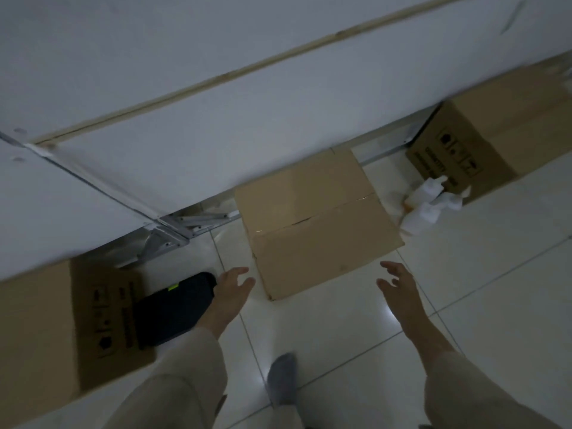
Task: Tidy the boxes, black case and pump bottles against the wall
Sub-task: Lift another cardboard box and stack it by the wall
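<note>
A plain cardboard box (pixel 312 221) sits on the tiled floor with its far end under the white wall panel. My left hand (pixel 232 289) hovers open near its near-left corner and my right hand (pixel 399 286) is open at its near-right side; neither touches it. A black case (pixel 173 308) with a small green mark lies left of my left hand, against a printed cardboard box (pixel 102 314). White pump bottles (pixel 430 202) lie in a cluster to the right, in front of another printed box (pixel 483 144).
Metal brackets (pixel 173 233) hold the white wall panel (pixel 185 119) just above the floor, left of the middle box. My grey-socked foot (pixel 281 379) stands on the white floor tiles (pixel 495 289) below the box.
</note>
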`<action>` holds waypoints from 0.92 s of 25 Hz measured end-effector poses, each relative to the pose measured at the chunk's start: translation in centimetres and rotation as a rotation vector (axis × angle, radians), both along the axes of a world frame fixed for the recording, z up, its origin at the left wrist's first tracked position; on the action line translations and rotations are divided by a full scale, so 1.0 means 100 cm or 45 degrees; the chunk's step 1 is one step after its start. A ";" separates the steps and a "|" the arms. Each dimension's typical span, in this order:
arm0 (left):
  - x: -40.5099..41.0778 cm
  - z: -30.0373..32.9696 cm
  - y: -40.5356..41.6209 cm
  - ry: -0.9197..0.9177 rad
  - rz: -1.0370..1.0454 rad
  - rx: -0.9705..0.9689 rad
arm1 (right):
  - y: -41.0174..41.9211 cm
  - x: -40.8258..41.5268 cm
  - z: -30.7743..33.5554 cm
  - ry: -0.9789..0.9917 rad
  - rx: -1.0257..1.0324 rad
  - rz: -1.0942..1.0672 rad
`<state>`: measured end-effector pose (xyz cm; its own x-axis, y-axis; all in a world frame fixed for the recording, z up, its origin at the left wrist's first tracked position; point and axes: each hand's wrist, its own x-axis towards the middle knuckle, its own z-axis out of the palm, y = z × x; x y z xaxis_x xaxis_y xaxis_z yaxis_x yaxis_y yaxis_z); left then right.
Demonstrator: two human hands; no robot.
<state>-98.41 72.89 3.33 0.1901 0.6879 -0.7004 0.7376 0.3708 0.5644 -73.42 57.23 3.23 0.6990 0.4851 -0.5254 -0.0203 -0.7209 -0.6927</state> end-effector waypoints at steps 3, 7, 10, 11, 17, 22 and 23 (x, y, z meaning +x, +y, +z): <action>0.013 -0.020 0.019 -0.047 0.120 0.025 | 0.029 0.020 -0.011 -0.033 -0.069 -0.008; 0.035 -0.051 0.019 -0.042 0.316 -0.036 | 0.053 0.040 -0.037 -0.141 -0.149 0.087; 0.055 -0.073 0.017 -0.046 0.424 -0.066 | 0.072 0.064 -0.055 -0.191 -0.218 0.078; 0.062 -0.078 0.016 -0.065 0.465 -0.077 | 0.076 0.073 -0.061 -0.215 -0.232 0.063; 0.090 -0.094 0.024 -0.087 0.637 -0.047 | 0.088 0.120 -0.092 0.022 -0.190 -0.005; 0.080 -0.088 0.028 -0.009 0.767 0.125 | 0.085 0.115 -0.080 0.129 0.030 -0.054; 0.072 -0.083 0.027 0.032 0.786 0.125 | 0.084 0.109 -0.072 0.144 0.081 -0.045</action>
